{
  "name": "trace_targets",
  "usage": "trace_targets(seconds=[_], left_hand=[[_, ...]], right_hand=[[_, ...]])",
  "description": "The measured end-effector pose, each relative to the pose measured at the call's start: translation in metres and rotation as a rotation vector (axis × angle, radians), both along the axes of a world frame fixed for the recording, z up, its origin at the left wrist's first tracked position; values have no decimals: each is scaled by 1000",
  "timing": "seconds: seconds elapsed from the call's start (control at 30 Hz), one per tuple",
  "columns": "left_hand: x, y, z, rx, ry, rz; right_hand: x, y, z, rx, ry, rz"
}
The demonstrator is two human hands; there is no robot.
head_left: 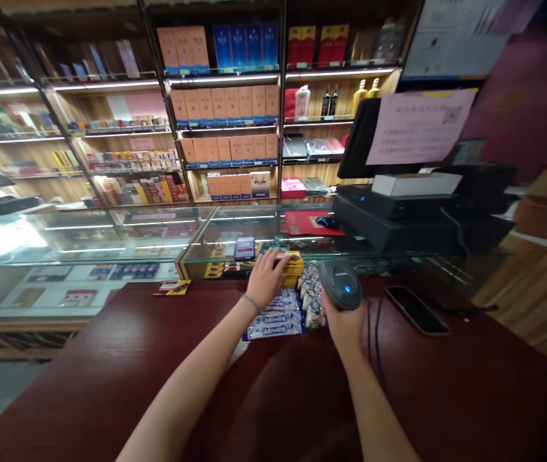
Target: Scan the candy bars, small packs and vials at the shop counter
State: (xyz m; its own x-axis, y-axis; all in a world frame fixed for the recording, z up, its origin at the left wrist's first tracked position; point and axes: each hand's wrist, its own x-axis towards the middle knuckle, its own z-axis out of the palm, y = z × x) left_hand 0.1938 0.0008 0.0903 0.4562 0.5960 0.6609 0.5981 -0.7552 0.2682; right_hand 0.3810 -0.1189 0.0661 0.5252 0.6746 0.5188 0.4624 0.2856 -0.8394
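My right hand point(346, 324) is wrapped around the handle of a dark grey barcode scanner point(341, 282), which shows a small blue light. My left hand point(268, 276) reaches over the goods at the table's far side, its fingers stretched out over a stack of yellow packets point(294, 269). Whether the fingertips touch the packets I cannot tell. Just below that hand lie blue and white sachets point(276, 323) in rows. Small clear-wrapped items with white contents point(310, 298) stand in rows between the sachets and the scanner. A red and yellow packet point(172, 288) lies apart to the left.
A dark red table point(109, 359) spans the front, with a phone point(417, 310) and a cable point(378, 340) at right. Behind it runs a glass counter point(235, 221) bearing a small screen point(245, 247), a mouse point(326, 222) and a monitor point(358, 138). Stocked shelves point(225, 130) line the wall.
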Motion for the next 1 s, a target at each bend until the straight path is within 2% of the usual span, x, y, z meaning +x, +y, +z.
trace_targets(seconds=[0.1,0.2,0.4,0.63,0.73,0.83,0.93,1.0], left_hand=[[32,4,-6,-40,5,1],[46,8,-12,-65,29,51],[42,6,-16,-81,43,70],[37,3,-7,-128,-31,12],[24,0,-5,-123,-172,-16],[0,-5,-8,-125,-395,116],[-32,-9,-17,-207,-712,277],[-55,-11,-25,-311,-955,275]], right_hand=[[5,0,7,-13,194,-25],[5,-1,11,-50,300,-6],[1,-2,16,1,220,-43],[1,-1,12,6,169,-42],[1,1,9,29,144,-68],[-2,1,4,54,114,-93],[-7,0,0,44,96,-67],[-12,-1,-3,23,90,-36]])
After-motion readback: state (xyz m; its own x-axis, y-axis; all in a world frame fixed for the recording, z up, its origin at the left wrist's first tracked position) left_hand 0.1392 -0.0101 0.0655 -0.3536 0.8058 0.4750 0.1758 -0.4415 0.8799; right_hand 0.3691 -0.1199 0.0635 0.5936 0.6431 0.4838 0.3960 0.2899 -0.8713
